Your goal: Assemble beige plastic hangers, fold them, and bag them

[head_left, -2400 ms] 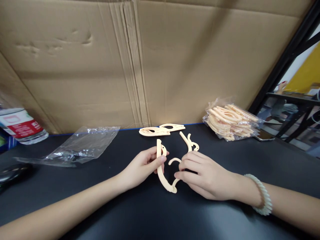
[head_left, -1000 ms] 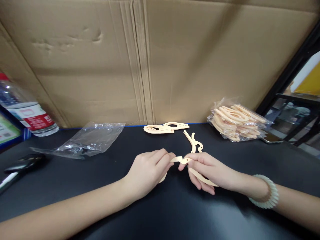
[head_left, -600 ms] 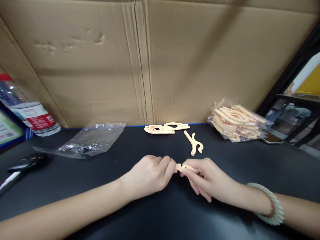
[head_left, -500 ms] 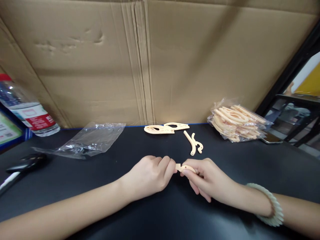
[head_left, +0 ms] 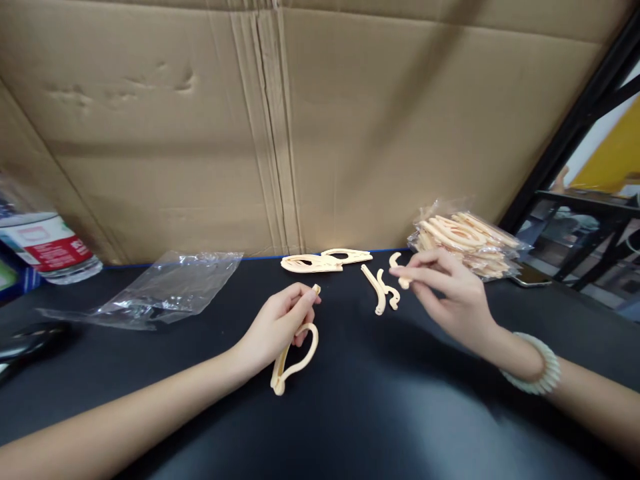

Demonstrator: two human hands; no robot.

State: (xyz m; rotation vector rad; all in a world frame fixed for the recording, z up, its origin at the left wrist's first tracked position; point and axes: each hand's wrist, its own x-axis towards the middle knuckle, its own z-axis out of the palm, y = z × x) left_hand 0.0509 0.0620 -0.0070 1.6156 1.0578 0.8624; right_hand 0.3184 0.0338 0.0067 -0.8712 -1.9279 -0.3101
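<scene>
My left hand (head_left: 287, 320) is closed around a cream, loop-shaped hanger arm (head_left: 307, 353). The loop hangs below the fingers and a small end pokes out above the thumb. My right hand (head_left: 447, 287) pinches a curved hanger hook (head_left: 395, 259) at the back right, low over the table; part of it is hidden by the fingertips. Just left of it lie a loose S-shaped hook (head_left: 393, 297) and a slim curved hanger piece (head_left: 375, 290). Behind them, folded hangers (head_left: 313, 264) lie by the cardboard.
A clear bag full of cream hanger parts (head_left: 463, 240) lies at the back right, beside a flat phone-like object (head_left: 533, 276). On the left are a crumpled clear bag (head_left: 170, 290), a labelled bottle (head_left: 53, 247) and a black object (head_left: 33, 343). Cardboard (head_left: 400, 133) stands behind.
My hands have moved apart. The left has gone left and turned, showing the hanger arm's loop. The right has moved away to the back right with the hook, beside the loose pieces.
</scene>
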